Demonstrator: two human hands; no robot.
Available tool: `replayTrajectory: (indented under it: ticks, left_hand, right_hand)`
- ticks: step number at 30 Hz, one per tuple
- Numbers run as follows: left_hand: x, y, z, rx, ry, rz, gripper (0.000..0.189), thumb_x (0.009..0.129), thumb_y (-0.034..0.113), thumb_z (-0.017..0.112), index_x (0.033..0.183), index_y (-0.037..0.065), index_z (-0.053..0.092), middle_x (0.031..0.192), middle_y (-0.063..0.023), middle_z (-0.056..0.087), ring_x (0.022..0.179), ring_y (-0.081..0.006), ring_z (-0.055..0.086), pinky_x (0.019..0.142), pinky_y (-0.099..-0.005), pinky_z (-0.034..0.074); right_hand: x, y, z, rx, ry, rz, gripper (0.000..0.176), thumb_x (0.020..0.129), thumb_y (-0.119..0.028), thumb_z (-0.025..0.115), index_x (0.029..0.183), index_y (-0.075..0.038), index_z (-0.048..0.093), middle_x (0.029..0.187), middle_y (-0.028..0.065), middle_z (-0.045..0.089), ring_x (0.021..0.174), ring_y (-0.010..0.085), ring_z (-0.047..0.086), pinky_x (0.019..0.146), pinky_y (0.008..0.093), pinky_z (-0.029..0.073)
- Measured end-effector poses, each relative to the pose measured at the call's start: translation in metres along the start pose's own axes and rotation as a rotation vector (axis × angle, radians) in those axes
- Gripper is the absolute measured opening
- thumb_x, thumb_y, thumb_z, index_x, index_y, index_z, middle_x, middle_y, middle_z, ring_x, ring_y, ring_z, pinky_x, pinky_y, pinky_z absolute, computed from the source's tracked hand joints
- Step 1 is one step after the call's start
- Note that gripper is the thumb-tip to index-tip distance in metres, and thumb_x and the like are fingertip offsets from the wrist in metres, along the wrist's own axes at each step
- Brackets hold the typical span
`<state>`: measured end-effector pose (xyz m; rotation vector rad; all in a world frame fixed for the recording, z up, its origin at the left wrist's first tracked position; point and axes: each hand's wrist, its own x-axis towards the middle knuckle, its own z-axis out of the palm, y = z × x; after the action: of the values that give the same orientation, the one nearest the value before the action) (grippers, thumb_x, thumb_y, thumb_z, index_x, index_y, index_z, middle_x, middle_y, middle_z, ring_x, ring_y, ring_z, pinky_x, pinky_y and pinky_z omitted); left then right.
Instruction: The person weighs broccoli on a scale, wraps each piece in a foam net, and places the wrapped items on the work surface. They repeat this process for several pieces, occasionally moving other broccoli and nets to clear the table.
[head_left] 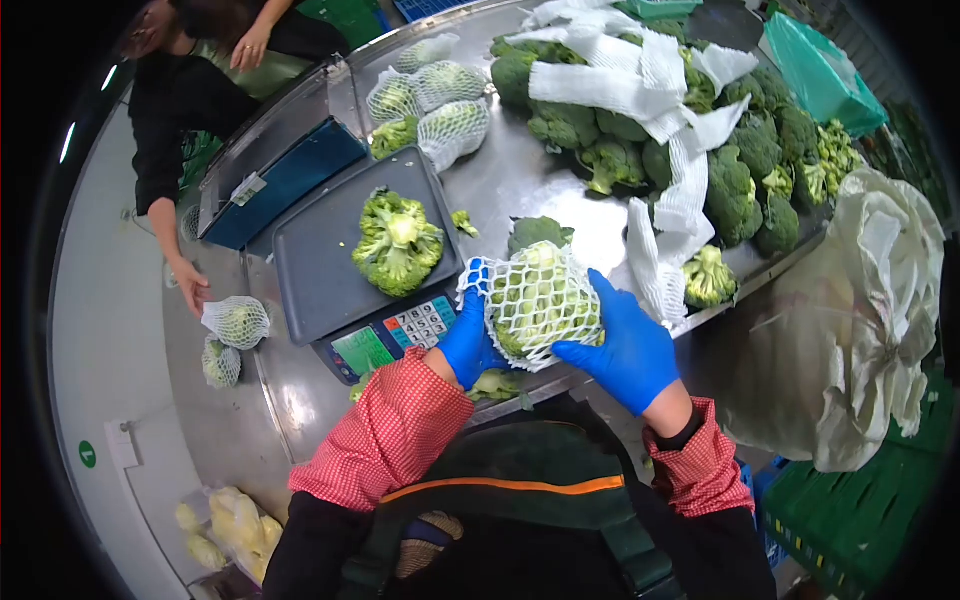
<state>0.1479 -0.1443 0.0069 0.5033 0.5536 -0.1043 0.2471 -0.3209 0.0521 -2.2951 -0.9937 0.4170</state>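
Note:
Between my two blue-gloved hands is a broccoli head (545, 300) inside a white foam net sleeve. My left hand (470, 335) grips its left side, with some of the netting over the fingers. My right hand (630, 345) holds the other side, thumb low and fingers behind. Left of them, a bare broccoli head (398, 243) lies stem up on the dark tray of a weighing scale (300, 290). The scale's keypad (418, 322) shows beside my left wrist. Another broccoli head (540, 232) sits just behind the netted one, partly hidden.
Netted broccoli heads (450, 130) lie beyond the scale. A broccoli pile (735, 190) with loose white foam sleeves (640, 90) covers the table's right. At left, another person's hand (190, 285) is near netted heads (240, 322). A large pale sack (830, 330) stands at right.

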Motion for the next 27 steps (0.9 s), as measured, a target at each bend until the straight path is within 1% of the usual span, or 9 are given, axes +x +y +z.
replayTrajectory:
  ticks: [1,4,9,12,14,15,19,21,27]
  left_hand:
    - [0.012,-0.010,-0.016,0.014,0.004,-0.043,0.073,0.088,0.064,0.029,0.134,0.009,0.037,0.131,-0.0120,0.047,0.115,-0.0262,0.050,0.097,-0.0411,0.042]
    - [0.022,-0.029,-0.015,0.217,0.199,-0.132,0.069,0.088,0.063,0.032,0.134,0.012,0.039,0.128,-0.0116,0.049,0.111,-0.0258,0.053,0.089,-0.0440,0.047]
    - [0.038,-0.034,-0.031,0.504,0.357,-0.131,0.062,0.088,0.052,0.048,0.137,0.017,0.033,0.127,-0.0081,0.045,0.118,-0.0266,0.045,0.069,-0.0448,0.055]
    - [0.049,-0.028,-0.056,0.499,0.345,-0.100,0.056,0.088,0.047,0.050,0.132,0.013,0.040,0.121,-0.0091,0.051,0.107,-0.0243,0.054,0.064,-0.0424,0.056]
    - [0.048,-0.022,-0.042,0.500,0.437,-0.082,0.044,0.089,0.038,0.053,0.121,0.007,0.050,0.102,-0.0075,0.061,0.086,-0.0190,0.063,0.062,-0.0357,0.056]
    - [0.050,-0.024,-0.049,0.515,0.446,-0.021,0.041,0.090,0.036,0.053,0.119,0.006,0.051,0.098,-0.0068,0.062,0.081,-0.0181,0.064,0.061,-0.0339,0.055]
    - [0.064,-0.021,-0.064,0.673,0.493,0.068,0.030,0.091,0.024,0.052,0.110,0.001,0.056,0.094,-0.0070,0.063,0.080,-0.0148,0.061,0.069,-0.0271,0.050]
    - [0.071,-0.026,-0.078,0.731,0.551,0.076,0.027,0.091,0.019,0.050,0.109,-0.002,0.056,0.097,-0.0092,0.062,0.084,-0.0150,0.058,0.077,-0.0263,0.046]
    - [0.082,-0.036,-0.105,0.702,0.566,0.078,0.025,0.091,0.013,0.049,0.110,-0.001,0.055,0.099,-0.0090,0.062,0.085,-0.0159,0.059,0.076,-0.0266,0.048]
  right_hand:
    - [0.000,-0.003,0.000,-0.033,-0.073,0.121,0.087,0.067,-0.047,0.072,0.133,-0.003,0.036,0.105,0.0200,0.054,0.098,0.0342,0.055,0.076,0.0406,0.047]
    - [0.001,0.008,0.014,-0.069,-0.043,0.158,0.087,0.066,-0.046,0.073,0.132,-0.002,0.036,0.103,0.0203,0.054,0.095,0.0342,0.056,0.076,0.0401,0.047]
    - [0.003,0.089,0.066,0.234,0.108,0.140,0.045,0.079,-0.029,0.064,0.110,0.001,0.055,0.088,0.0175,0.059,0.081,0.0292,0.059,0.072,0.0370,0.047]
    - [0.010,0.121,0.076,0.532,0.053,0.322,0.029,0.083,-0.022,0.059,0.099,0.002,0.061,0.080,0.0120,0.062,0.072,0.0202,0.059,0.069,0.0318,0.046]
    - [0.016,0.128,0.076,0.746,0.003,0.434,0.025,0.084,-0.020,0.055,0.093,0.002,0.062,0.078,0.0096,0.063,0.070,0.0165,0.058,0.068,0.0308,0.045]
    - [0.020,0.135,0.082,0.860,0.056,0.435,0.024,0.084,-0.018,0.056,0.094,0.003,0.062,0.078,0.0050,0.062,0.072,0.0094,0.054,0.068,0.0258,0.045]
    - [0.024,0.137,0.073,0.939,-0.060,0.461,0.022,0.082,-0.010,0.058,0.098,0.004,0.061,0.082,0.0043,0.063,0.075,0.0097,0.056,0.070,0.0251,0.046]
    - [0.020,0.141,0.078,0.973,-0.086,0.407,0.026,0.080,-0.008,0.058,0.104,0.003,0.058,0.087,0.0053,0.061,0.079,0.0109,0.056,0.072,0.0257,0.046]
    - [0.010,0.129,0.070,0.757,-0.063,0.212,0.042,0.073,0.000,0.055,0.116,-0.002,0.051,0.100,0.0105,0.049,0.090,0.0189,0.052,0.081,0.0277,0.042]
